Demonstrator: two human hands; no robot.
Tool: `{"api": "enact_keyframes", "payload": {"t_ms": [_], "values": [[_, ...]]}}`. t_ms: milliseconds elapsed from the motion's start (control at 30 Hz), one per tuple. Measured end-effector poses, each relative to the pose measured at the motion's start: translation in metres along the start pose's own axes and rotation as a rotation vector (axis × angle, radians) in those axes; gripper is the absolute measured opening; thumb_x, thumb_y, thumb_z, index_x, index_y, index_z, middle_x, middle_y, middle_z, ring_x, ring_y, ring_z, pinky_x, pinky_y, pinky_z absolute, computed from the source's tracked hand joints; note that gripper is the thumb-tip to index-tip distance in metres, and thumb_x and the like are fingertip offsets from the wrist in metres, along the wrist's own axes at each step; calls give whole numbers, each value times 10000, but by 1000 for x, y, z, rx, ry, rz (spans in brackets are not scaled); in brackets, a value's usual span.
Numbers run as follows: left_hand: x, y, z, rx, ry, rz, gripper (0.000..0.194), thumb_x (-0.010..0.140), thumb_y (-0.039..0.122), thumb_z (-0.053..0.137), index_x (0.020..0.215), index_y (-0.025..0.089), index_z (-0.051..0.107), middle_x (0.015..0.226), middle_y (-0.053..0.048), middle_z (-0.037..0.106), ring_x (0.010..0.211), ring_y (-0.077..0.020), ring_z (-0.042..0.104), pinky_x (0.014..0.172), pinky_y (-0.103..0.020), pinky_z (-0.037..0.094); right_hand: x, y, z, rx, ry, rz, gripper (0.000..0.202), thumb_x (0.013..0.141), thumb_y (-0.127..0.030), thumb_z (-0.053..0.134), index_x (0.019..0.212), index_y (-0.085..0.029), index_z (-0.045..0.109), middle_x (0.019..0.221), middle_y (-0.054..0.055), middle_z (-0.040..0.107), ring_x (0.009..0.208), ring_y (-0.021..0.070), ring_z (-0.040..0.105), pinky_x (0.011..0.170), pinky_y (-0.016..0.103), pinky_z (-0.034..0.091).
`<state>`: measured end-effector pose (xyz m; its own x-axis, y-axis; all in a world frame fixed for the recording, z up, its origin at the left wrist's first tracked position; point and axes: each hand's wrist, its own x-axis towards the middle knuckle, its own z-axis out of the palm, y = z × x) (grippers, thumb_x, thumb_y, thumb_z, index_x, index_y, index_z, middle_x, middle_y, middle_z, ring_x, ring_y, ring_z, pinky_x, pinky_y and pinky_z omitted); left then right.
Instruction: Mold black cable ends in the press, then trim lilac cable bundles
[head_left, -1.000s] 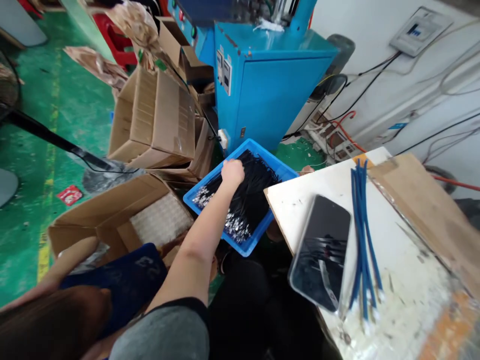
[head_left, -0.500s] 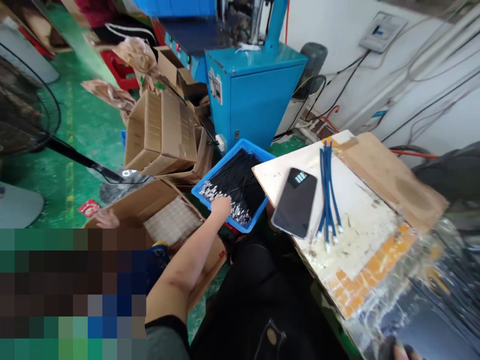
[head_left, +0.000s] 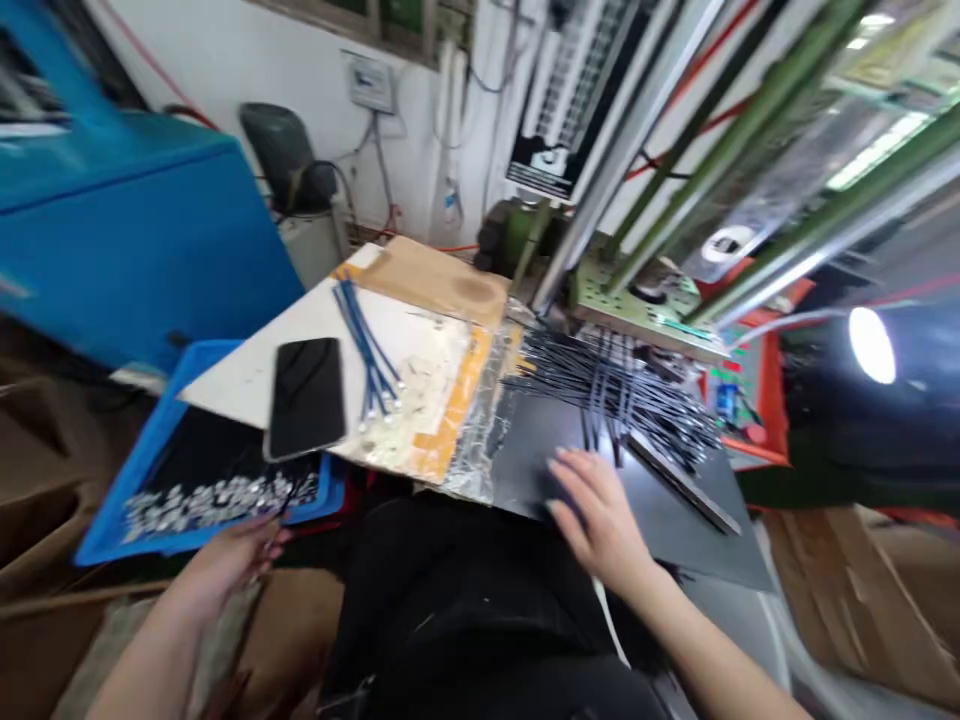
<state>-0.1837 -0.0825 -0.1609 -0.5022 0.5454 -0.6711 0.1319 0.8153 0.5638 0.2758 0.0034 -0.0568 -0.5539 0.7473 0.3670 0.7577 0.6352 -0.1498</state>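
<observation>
My left hand [head_left: 236,555] is at the front edge of a blue bin [head_left: 166,400], closed on the end of a thin black cable [head_left: 286,497]; motion blurs the detail. The bin holds many black cables with silvery-white ends [head_left: 217,497]. My right hand [head_left: 596,510] is open over the front edge of a dark grey board [head_left: 529,440], thumb apart from the fingers. Whether it touches the board I cannot tell. Just beyond it, a heap of thin black cables [head_left: 611,385] lies across the board, beside a narrow metal bar [head_left: 682,485].
A phone [head_left: 306,395] and several blue cables [head_left: 367,345] lie on the white worktop [head_left: 247,375]. Green machine columns rise behind, on a drilled base plate [head_left: 637,315]. A lit lamp [head_left: 871,345] and an orange-red crate [head_left: 772,400] are at right. Cardboard boxes [head_left: 847,590] stand on both sides.
My view has swung right. My left hand has come out of the bin toward me with a cable. My right hand, barely visible at the lower right before, now shows over the board.
</observation>
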Motion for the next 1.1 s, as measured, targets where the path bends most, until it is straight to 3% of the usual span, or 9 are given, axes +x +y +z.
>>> {"api": "enact_keyframes", "payload": {"t_ms": [100,167,267,367,533,700,867,967,1100], "values": [[-27,-31,21,-515,-238,-205,149,738,473,670,709,327,687,718,172,732,736,-159,709,745,-326,565,-35,60,-25,-181,137,372,358,939,-363,504,1188,-136,625,1129,166,622,1077,294,557,939,479,452],[-57,-40,43,-737,-287,-301,98,783,371,649,735,314,712,763,165,739,800,-142,715,781,-306,571,-61,93,-33,-313,73,543,447,922,-469,505,1109,-103,680,1044,181,642,994,320,571,853,478,458],[-99,-27,79,-954,-322,-331,178,792,111,606,830,226,736,784,23,745,730,-99,690,708,-224,571,-85,119,-32,-366,52,598,560,929,-529,450,1009,-53,735,959,195,658,913,316,596,778,434,444],[-116,-6,100,-1043,-347,-271,183,805,68,608,888,160,743,710,-17,694,564,-71,601,557,-184,515,-91,119,-27,-323,145,496,527,935,-480,485,960,-28,755,881,190,669,833,286,623,734,398,443],[-136,8,105,-1034,-320,-196,145,735,54,715,865,99,760,755,-71,712,590,-91,603,540,-195,485,-76,82,-21,-166,171,151,278,893,-395,602,950,-161,739,836,120,662,742,275,608,752,441,473],[-158,31,113,-1056,-342,-158,118,699,26,723,768,114,762,729,-69,717,564,-94,591,543,-209,482,-26,2,-15,80,156,-53,289,902,-269,624,1171,-167,637,1021,130,633,925,271,600,834,436,496],[-180,50,132,-1166,-473,-159,151,685,52,722,829,81,758,731,-66,708,661,-118,636,650,-217,501,4,-77,10,360,-101,-593,370,928,-133,534,1298,-113,556,1204,169,610,1093,257,584,924,402,531],[-186,48,143,-1246,-540,-220,109,692,57,689,786,87,736,693,-34,678,620,-91,604,651,-202,481,4,-91,30,394,-79,-721,347,924,-53,441,1238,-57,588,1175,189,633,1094,264,597,900,399,556],[-187,45,143,-1278,-539,-316,150,738,61,624,840,71,733,660,-21,648,607,-84,601,628,-189,454,6,-86,44,472,-18,-795,336,913,-37,422,1179,-69,625,1096,173,668,1027,251,629,853,389,576]]}}
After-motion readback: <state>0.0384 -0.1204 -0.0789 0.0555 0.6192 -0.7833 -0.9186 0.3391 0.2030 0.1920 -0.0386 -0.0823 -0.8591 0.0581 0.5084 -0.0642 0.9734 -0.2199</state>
